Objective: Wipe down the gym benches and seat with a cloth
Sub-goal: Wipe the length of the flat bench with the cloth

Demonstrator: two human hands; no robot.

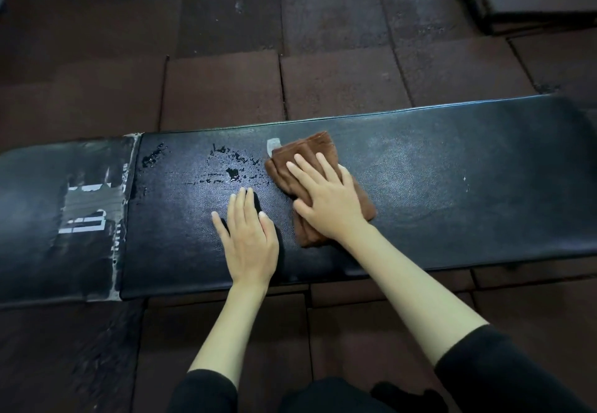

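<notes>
Cloth [318, 183] under flat right hand [329, 199]; left hand [250, 238] splayed, grip released, on bench [452, 186].

Both forearms are extended forward from the near edge of the view, bare from black sleeves [206, 390] pushed up toward the elbows. The left hand [250, 241] is laid flat, palm down, with the fingers straight, slightly spread and pointed away. The right hand [326, 199] is placed farther away and to the right, also palm down, fingers spread and angled toward the far left, with the thumb held out to the near left. Neither hand is curled closed.
</notes>
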